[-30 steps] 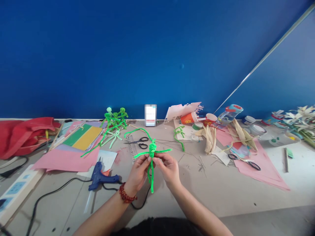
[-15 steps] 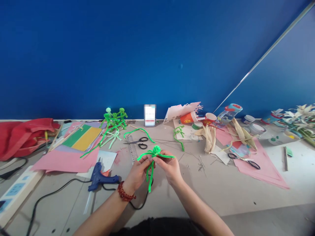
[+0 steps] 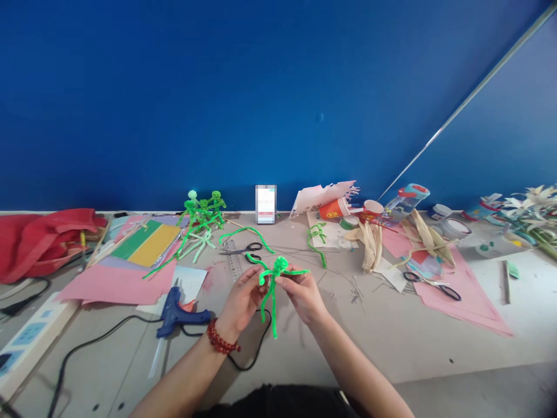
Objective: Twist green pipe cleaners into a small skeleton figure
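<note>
Craft table [image 3: 391, 342] | left hand [image 3: 243, 300], right hand [image 3: 302, 294] both clamped on green pipe-cleaner figure [image 3: 273, 299] | small firm pinch is good for keep twists neat

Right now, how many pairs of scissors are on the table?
2. One pair of scissors lies beside the clear ruler; the other pair of scissors lies on the pink paper at right. More may be hidden under the clutter.

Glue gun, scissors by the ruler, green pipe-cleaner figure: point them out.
Glue gun [image 3: 186, 317], head view, on the blue barrel.
Scissors [image 3: 232, 252], head view, on the blades.
Green pipe-cleaner figure [image 3: 281, 264], head view, on its knotted head.
</note>
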`<state>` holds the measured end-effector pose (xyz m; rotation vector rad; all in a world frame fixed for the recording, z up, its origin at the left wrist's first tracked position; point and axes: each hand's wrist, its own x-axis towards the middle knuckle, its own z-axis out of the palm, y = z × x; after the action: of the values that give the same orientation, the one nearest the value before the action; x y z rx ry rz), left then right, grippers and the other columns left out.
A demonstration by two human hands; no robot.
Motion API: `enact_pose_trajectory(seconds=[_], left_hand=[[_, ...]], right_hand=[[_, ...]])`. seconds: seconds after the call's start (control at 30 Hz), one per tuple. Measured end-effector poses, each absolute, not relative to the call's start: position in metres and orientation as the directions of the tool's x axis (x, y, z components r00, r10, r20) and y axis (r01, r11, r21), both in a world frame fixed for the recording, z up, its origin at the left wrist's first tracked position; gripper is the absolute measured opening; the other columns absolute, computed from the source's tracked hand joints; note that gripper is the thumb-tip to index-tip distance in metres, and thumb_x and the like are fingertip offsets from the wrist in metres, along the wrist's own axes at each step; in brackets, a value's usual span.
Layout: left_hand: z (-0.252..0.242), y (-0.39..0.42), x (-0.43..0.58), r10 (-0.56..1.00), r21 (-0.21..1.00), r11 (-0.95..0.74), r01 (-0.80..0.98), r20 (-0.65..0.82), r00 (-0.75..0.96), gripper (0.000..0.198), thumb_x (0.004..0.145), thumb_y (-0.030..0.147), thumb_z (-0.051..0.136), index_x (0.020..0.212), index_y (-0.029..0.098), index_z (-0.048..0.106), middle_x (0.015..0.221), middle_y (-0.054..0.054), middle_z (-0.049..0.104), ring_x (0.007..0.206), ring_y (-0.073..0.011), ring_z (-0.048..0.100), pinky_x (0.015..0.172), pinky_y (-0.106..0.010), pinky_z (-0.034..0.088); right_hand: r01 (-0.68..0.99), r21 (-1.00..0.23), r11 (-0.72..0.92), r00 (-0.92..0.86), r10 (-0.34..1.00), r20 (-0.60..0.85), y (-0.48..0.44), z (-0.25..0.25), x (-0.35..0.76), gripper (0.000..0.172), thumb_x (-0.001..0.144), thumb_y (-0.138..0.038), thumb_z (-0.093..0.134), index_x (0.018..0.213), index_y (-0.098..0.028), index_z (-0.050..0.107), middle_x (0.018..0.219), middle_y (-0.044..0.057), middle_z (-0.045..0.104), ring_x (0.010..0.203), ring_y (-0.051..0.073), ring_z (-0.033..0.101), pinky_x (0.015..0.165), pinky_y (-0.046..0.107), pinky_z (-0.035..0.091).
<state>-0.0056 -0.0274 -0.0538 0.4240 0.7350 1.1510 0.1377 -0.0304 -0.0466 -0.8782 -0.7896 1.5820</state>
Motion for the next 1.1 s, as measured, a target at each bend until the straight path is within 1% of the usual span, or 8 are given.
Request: enact_pose_trajectory(seconds=[0.13, 0.23, 0.43, 0.53, 0.63, 0.77, 0.93, 1.1], left_hand=[[-0.053, -0.026, -0.005, 0.915, 0.617, 0.393, -0.682, -0.335, 0.224, 0.028, 0.060, 0.025, 0.088, 0.071, 0.014, 0.064, 0.063, 0.004, 0.063, 0.054, -0.0064, 0.054, 0.055, -0.019, 0.046], [-0.053, -0.026, -0.005, 0.956, 0.693, 0.276, -0.666, -0.270, 0.115, 0.025, 0.062, 0.023, 0.086, 0.076, 0.016, 0.066, 0.068, 0.003, 0.067, 0.061, -0.0092, 0.059, 0.060, -0.020, 0.048], [-0.046, -0.038, -0.008, 0.997, 0.948, -0.051, -0.316, 0.030, -0.072, 0.008, 0.074, 0.022, 0.077, 0.077, 0.020, 0.070, 0.078, -0.001, 0.068, 0.075, -0.0166, 0.061, 0.076, -0.027, 0.048], [-0.047, -0.044, -0.012, 0.980, 0.968, -0.200, -0.149, 0.194, -0.053, 0.008, 0.074, 0.017, 0.075, 0.079, 0.023, 0.075, 0.086, -0.005, 0.069, 0.089, -0.0223, 0.060, 0.087, -0.031, 0.045], [-0.048, -0.048, -0.014, 0.961, 0.960, -0.275, -0.043, 0.276, 0.024, 0.017, 0.073, 0.013, 0.074, 0.082, 0.026, 0.078, 0.089, -0.007, 0.071, 0.093, -0.0247, 0.059, 0.093, -0.034, 0.042], [-0.044, -0.049, -0.013, 0.953, 0.954, -0.298, -0.013, 0.298, 0.055, 0.018, 0.073, 0.011, 0.074, 0.082, 0.026, 0.079, 0.086, -0.008, 0.071, 0.088, -0.0248, 0.060, 0.091, -0.035, 0.042], [-0.046, -0.044, -0.012, 0.937, 0.934, -0.349, 0.078, 0.350, -0.009, 0.017, 0.077, 0.019, 0.072, 0.094, 0.023, 0.074, 0.094, -0.008, 0.071, 0.095, -0.0245, 0.061, 0.092, -0.036, 0.045], [-0.053, -0.036, -0.011, 0.979, 0.980, -0.192, 0.043, 0.189, 0.073, 0.012, 0.084, 0.029, 0.064, 0.091, 0.019, 0.065, 0.088, -0.004, 0.068, 0.081, -0.0180, 0.063, 0.072, -0.027, 0.052]], right_hand=[[-0.528, -0.825, -0.202, -0.124, 0.979, -0.160, -0.030, -0.045, 0.137, 0.029, 0.058, -0.031, 0.087, 0.074, -0.019, 0.066, 0.073, -0.001, 0.066, 0.072, 0.016, 0.062, 0.077, 0.031, 0.049], [-0.519, -0.829, -0.210, -0.140, 0.977, -0.160, -0.030, -0.047, 0.137, 0.029, 0.060, -0.031, 0.086, 0.072, -0.019, 0.063, 0.072, -0.002, 0.064, 0.072, 0.015, 0.060, 0.077, 0.029, 0.048], [-0.431, -0.894, -0.122, -0.067, 0.992, -0.103, -0.028, -0.052, 0.136, 0.027, 0.066, -0.032, 0.081, 0.073, -0.019, 0.058, 0.069, -0.002, 0.059, 0.069, 0.014, 0.055, 0.071, 0.027, 0.043], [-0.386, -0.920, -0.060, -0.028, 0.998, -0.054, -0.028, -0.052, 0.133, 0.026, 0.069, -0.030, 0.078, 0.069, -0.019, 0.056, 0.067, -0.004, 0.054, 0.067, 0.013, 0.051, 0.067, 0.025, 0.040], [-0.334, -0.943, -0.013, -0.022, 1.000, -0.005, -0.029, -0.049, 0.130, 0.024, 0.072, -0.031, 0.075, 0.068, -0.019, 0.055, 0.067, -0.004, 0.051, 0.066, 0.013, 0.048, 0.064, 0.024, 0.038], [-0.315, -0.949, 0.007, -0.015, 1.000, 0.012, -0.030, -0.045, 0.128, 0.026, 0.070, -0.032, 0.076, 0.064, -0.018, 0.054, 0.067, -0.003, 0.048, 0.064, 0.012, 0.045, 0.061, 0.024, 0.037], [-0.532, -0.842, -0.091, -0.028, 0.996, -0.089, -0.029, -0.047, 0.131, 0.029, 0.065, -0.026, 0.081, 0.064, -0.018, 0.053, 0.064, -0.005, 0.050, 0.064, 0.010, 0.046, 0.066, 0.023, 0.038], [-0.634, -0.757, -0.158, -0.066, 0.986, -0.151, -0.030, -0.054, 0.131, 0.029, 0.064, -0.023, 0.084, 0.066, -0.018, 0.055, 0.064, -0.006, 0.054, 0.066, 0.010, 0.051, 0.069, 0.022, 0.041]])
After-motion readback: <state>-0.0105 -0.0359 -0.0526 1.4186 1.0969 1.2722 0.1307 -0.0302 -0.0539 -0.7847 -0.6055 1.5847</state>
